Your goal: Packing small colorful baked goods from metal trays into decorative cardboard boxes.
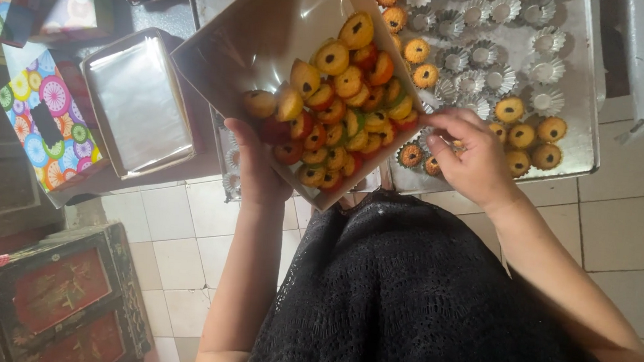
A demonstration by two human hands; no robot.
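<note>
My left hand (257,172) grips the near edge of a tilted cardboard box (265,23) lined with clear film. Many small round cakes (340,102) in yellow, orange, red and green, each with a dark raisin, are piled in its lower corner. My right hand (471,156) reaches to the metal baking tray (569,158) just right of the box, fingers pinched around a small cake in a fluted tin. The tray holds several golden cakes (522,134) and many empty fluted tin moulds (494,41).
A second film-lined empty box (138,101) lies to the left. Colourful patterned box lids (47,125) sit at far left. A dark red painted chest (68,295) stands lower left. White floor tiles (625,228) surround me; my black garment fills the lower centre.
</note>
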